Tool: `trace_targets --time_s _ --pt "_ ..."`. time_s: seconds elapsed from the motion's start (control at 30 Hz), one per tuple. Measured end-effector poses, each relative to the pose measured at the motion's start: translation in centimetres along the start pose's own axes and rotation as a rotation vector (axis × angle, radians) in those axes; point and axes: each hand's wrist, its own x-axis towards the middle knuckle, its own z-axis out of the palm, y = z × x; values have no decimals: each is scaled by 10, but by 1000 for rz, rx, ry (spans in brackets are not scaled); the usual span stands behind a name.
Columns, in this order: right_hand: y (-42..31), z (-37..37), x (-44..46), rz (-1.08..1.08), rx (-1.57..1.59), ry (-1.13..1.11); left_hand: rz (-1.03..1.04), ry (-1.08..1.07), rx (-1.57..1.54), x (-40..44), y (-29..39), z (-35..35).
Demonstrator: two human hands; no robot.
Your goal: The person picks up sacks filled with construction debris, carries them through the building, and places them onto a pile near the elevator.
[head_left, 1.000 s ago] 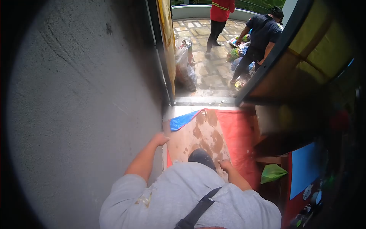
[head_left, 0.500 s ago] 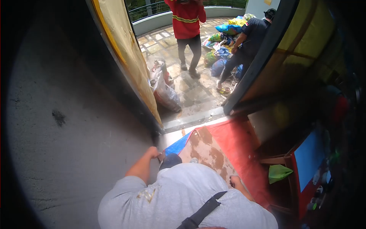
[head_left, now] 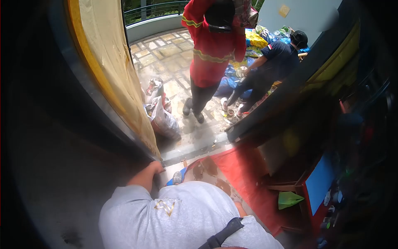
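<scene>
threshold (head_left: 195, 150): the pale sill across the doorway, my landmark.
papered panel (head_left: 112, 62): its foot is at the threshold's left end; its long axis climbs up and leftward from there.
left hand (head_left: 157, 167): at the threshold's left end, just beside the panel's foot and the nearer of my two; i cannot tell whether its fingers grip.
right hand: hidden by my grey shirt (head_left: 186, 211), apart from the left; a patch of arm (head_left: 240, 208) shows on my side of the threshold.
shoe (head_left: 177, 178): on my side of the threshold.
red sheet (head_left: 240, 170): right of the shoe, near the threshold.
</scene>
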Motion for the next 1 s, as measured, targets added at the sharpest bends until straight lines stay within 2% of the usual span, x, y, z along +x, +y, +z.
trace_targets --time_s 0.07,0.1,0.13,0.17,0.23,0.4,0.6,0.7,0.9,1.0 --pt "20 17 31 -208 -100 126 65 -102 93 16 -10 -10" --pt "39 32 56 -313 -147 191 102 -67 108 21 -15 -15" --pt "52 47 80 -329 -278 335 139 -30 123 25 -18 -17" --pt "32 46 69 -221 -210 319 176 5 137 28 -23 -17" --pt "7 46 54 -168 -173 287 213 -3 151 47 -31 -11" --pt "-35 45 44 -160 -163 197 243 -10 104 53 -31 -5" --pt "-68 50 41 -158 -140 110 151 -69 -128 30 -24 -32" --pt "-73 53 39 -144 -126 80 154 108 -260 28 -25 -25" --pt "-57 63 41 -82 -179 20 15 211 -670 40 -18 -22" --pt "-41 69 45 -67 -283 -25 46 352 -745 45 -9 -29"
